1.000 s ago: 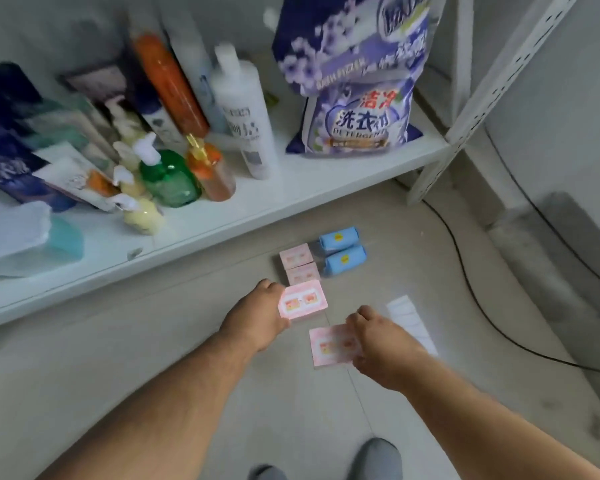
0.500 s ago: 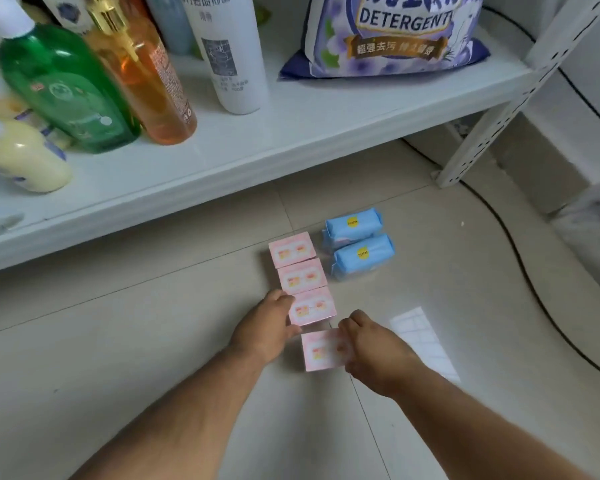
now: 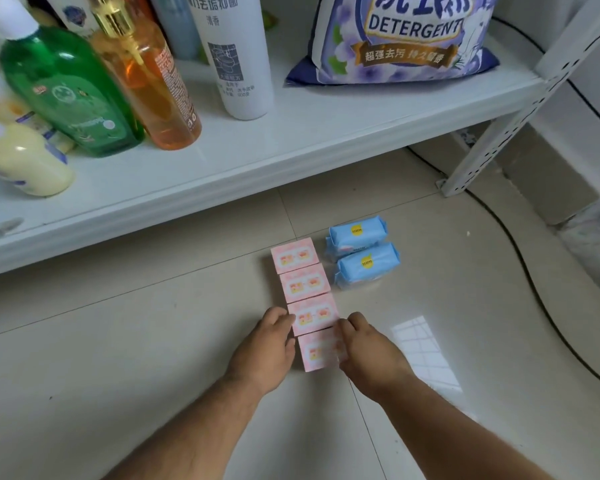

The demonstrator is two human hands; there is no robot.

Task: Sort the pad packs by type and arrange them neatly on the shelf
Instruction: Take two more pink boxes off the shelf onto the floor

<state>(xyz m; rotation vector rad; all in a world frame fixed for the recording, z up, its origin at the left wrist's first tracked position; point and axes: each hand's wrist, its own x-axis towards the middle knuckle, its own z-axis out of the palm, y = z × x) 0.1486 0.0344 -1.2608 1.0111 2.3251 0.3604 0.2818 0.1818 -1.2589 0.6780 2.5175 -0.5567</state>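
tiled floor [image 3: 153, 341], pink packs [image 3: 303, 284], blue packs [image 3: 361, 252]

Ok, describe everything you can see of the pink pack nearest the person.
The nearest pink pack is a small flat rectangle, pale pink with little orange and yellow pictures, glossy like a plastic wrap. It lies flat on the tiled floor, last in a line of four pink packs, its far edge against the third pack. The left hand sits along its left side; the right hand covers its right edge.
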